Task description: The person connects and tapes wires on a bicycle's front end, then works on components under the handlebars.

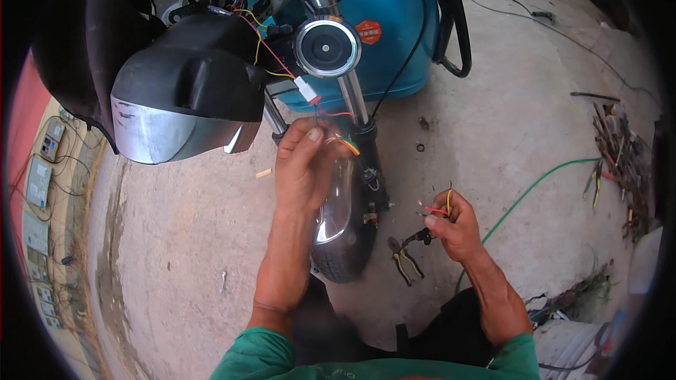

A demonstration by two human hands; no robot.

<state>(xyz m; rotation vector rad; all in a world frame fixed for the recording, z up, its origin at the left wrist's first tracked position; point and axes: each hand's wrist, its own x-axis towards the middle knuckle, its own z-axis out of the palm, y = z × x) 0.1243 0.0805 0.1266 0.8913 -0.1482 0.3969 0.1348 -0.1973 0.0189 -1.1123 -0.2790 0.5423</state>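
Note:
My left hand (303, 162) is raised beside the front fork, thumb and fingers pinched on thin wires. A bundle of green, yellow and orange wires (347, 144) sticks out to its right, and bare strands show near the thumb. Just above the fingertips hangs a white plug connector (306, 90) with red and yellow wires running up from it. Lower and to the right, my right hand (456, 229) is closed around a cable end. Its red wire (435, 210) and yellow wire (449, 200) fan out, and a black connector (421, 236) hangs beside the thumb.
A front wheel (345, 259) with a shiny mudguard stands ahead of me, under a headlight housing (190, 84) and a blue body panel (394, 14). Pliers (406, 262) and a small spanner (224, 281) lie on concrete. Tools (620, 148) are piled right, near a green hose (524, 193).

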